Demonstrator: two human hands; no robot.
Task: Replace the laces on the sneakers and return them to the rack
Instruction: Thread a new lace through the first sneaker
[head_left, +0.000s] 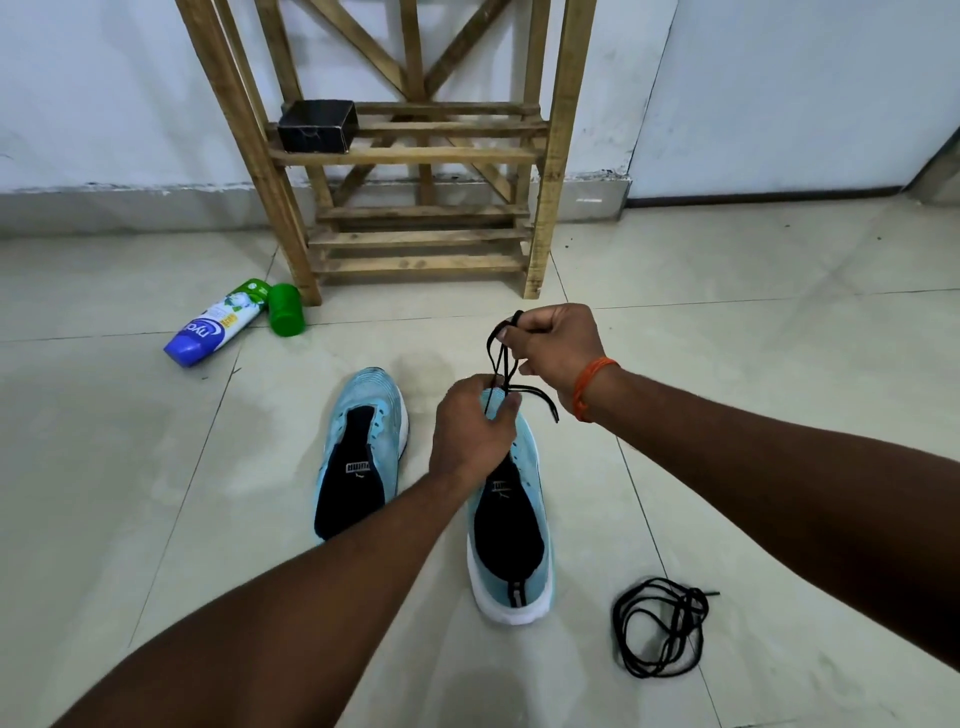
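Two light blue sneakers stand on the tiled floor, toes pointing away from me. The left sneaker (363, 452) has no lace. My left hand (475, 426) is over the toe end of the right sneaker (511, 540) and pinches a black lace (501, 364). My right hand (561, 351) holds the same lace higher up, its strands running down between the two hands, with one end hanging near my wrist. A second black lace (660, 626) lies coiled on the floor to the right of the right sneaker.
A wooden slatted rack (421, 156) stands against the wall ahead, with a black box (317, 126) on its middle shelf. A blue and white bottle (213, 325) and a green cap (285, 309) lie on the floor by the rack's left leg.
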